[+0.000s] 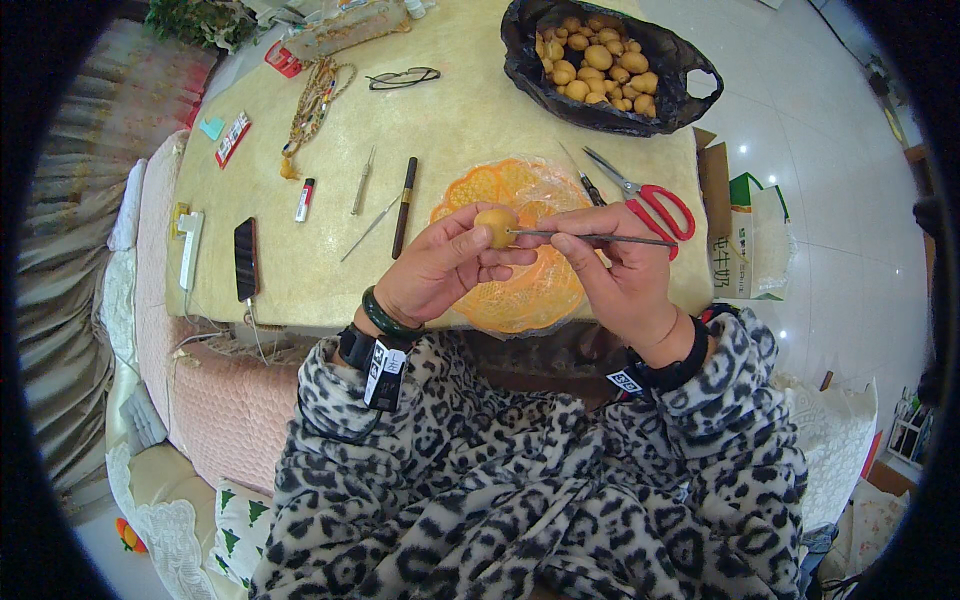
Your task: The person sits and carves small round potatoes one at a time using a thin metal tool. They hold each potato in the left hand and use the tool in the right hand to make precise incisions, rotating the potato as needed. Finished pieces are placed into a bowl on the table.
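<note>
My left hand (pixel 431 277) holds a small round tan gourd (pixel 491 223) between thumb and fingers, above an orange openwork plastic basket (pixel 514 315). In my right hand (pixel 626 277) is a thin dark metal rod tool (pixel 630 239), gripped like a pen. The tip of the rod meets the gourd's right side, at what looks like a small hole; how deep it goes, I cannot tell. Clear plastic film (pixel 555 187) lies over the basket, partly hidden by both hands. Red-handled scissors (pixel 637 187) and a thin pointed tool with a black handle (pixel 590 189) lie just beyond my right hand.
A black plastic bag (pixel 600 120) of small gourds stands at the back right. Left of the basket lie a dark rod (pixel 405 206), a metal needle (pixel 370 229), a pick (pixel 363 184), a lighter (pixel 304 200) and a phone (pixel 246 259). Eyeglasses (pixel 403 78) and bead strings (pixel 311 105) are farther back.
</note>
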### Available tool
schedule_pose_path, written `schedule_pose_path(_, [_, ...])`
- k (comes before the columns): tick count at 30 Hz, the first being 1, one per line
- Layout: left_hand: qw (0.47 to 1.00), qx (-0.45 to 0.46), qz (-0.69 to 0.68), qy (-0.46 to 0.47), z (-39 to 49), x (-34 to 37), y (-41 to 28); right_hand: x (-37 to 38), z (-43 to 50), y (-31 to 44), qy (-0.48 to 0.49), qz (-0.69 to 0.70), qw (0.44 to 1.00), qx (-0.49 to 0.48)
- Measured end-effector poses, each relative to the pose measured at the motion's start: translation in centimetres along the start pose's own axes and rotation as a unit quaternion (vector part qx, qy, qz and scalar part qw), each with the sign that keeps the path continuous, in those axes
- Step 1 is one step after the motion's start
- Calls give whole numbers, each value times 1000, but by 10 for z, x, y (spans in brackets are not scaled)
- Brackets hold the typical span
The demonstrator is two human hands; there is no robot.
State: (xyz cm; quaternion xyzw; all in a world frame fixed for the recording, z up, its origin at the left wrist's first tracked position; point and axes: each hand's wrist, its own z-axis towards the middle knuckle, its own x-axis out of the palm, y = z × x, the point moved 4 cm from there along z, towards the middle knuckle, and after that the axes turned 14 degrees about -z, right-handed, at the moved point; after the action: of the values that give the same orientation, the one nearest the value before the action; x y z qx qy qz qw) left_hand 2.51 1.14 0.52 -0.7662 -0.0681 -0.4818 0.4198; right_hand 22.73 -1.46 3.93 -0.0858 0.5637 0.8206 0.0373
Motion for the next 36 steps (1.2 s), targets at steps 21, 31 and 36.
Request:
schedule_pose_path(21, [1000, 1, 7, -6, 0, 1, -1, -1, 0, 3, -2, -31, 999, -24])
schedule_pose_path(31, [1000, -2, -1, -3, 0, 0, -1, 0, 0, 0, -9, -44, 998, -39])
schedule_pose_path(36, [1000, 0, 11, -9, -1, -1, 0, 0, -1, -1, -6, -57, 998, -40])
